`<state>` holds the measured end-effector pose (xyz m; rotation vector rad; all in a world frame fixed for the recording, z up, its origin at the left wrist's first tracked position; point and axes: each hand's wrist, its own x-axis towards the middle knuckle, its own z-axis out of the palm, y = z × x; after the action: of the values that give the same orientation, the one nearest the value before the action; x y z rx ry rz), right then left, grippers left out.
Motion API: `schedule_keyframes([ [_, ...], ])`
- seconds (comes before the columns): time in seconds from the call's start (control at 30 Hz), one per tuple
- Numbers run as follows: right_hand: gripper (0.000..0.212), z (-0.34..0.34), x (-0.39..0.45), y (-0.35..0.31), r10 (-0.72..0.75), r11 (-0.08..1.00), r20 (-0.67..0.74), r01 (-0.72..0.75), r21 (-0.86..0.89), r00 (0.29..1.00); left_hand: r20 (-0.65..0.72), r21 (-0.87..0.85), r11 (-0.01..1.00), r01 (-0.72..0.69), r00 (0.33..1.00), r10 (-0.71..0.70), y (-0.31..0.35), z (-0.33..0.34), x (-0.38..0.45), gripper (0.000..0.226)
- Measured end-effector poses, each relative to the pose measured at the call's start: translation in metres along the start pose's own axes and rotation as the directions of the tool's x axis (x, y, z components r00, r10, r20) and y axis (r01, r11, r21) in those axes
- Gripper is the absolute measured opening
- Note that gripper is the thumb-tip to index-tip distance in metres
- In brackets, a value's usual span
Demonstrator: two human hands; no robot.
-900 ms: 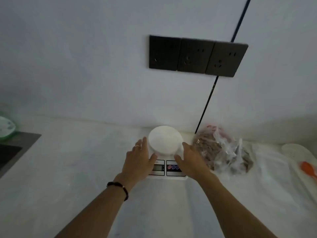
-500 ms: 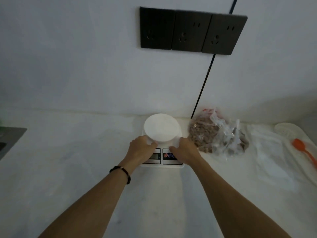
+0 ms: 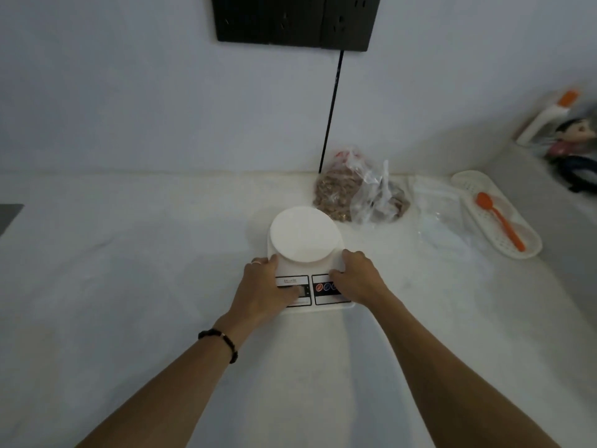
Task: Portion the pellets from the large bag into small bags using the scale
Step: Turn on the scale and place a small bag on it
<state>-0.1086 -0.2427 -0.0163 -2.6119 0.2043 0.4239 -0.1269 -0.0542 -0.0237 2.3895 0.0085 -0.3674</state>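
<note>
White stone-like counter (image 3: 129, 286) spreads under both forearms, and the white scale (image 3: 307, 253) sits on it directly ahead, held at its near corners. The left hand (image 3: 263, 291) grips the near left edge with fingers curled down over the side and the thumb lying across the display; the right hand (image 3: 358, 279) grips the near right edge the same way, its thumb covering part of the button panel. A two-sided hold like this probably serves to square and position the scale before weighing. Its long axis runs away from the person, round platform at the far end, display end toward the wrists. Beyond and to the right of the right hand lies the large bag (image 3: 358, 195) of brown pellets, slumped, its loose mouth toward the right. Farther right of that hand lie clear small bags (image 3: 442, 218), flat, then an orange spoon (image 3: 499, 221) in a white perforated tray (image 3: 468, 179).
</note>
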Motion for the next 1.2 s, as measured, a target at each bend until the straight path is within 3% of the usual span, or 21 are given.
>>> schedule_keyframes([
  [0.17,0.01,0.002,-0.037,0.033,-0.026,0.999,-0.024,0.026,0.028,0.999,0.001,0.123,0.991,-0.049,0.999,0.049,0.003,0.038,-0.043,0.106],
  [0.23,0.009,0.004,-0.049,0.04,-0.042,0.998,-0.027,0.044,0.047,0.999,-0.026,0.228,0.971,-0.069,0.997,0.077,0.003,0.048,-0.055,0.116],
  [0.6,0.01,0.02,-0.084,0.054,-0.212,0.972,0.049,0.205,0.115,0.976,-0.111,0.335,0.94,-0.06,0.989,0.103,-0.022,0.058,-0.088,0.125],
  [0.7,0.039,0.033,-0.099,0.06,-0.326,0.932,-0.124,0.296,-0.211,0.937,-0.119,0.313,0.945,-0.092,0.984,0.135,-0.028,0.058,-0.086,0.125],
  [0.8,0.045,0.048,-0.115,0.055,-0.494,0.821,-0.212,0.373,-0.432,0.843,-0.107,0.294,0.948,-0.118,0.982,0.156,-0.031,0.057,-0.083,0.129],
  [0.97,0.046,0.058,-0.127,0.046,-0.498,0.766,-0.16,0.346,-0.542,0.852,-0.087,0.28,0.949,-0.147,0.98,0.177,-0.035,0.054,-0.081,0.134],
  [1.2,0.045,0.062,-0.127,0.035,-0.422,0.803,-0.147,0.293,-0.519,0.895,-0.085,0.28,0.948,-0.15,0.98,0.18,-0.037,0.052,-0.078,0.129],
])
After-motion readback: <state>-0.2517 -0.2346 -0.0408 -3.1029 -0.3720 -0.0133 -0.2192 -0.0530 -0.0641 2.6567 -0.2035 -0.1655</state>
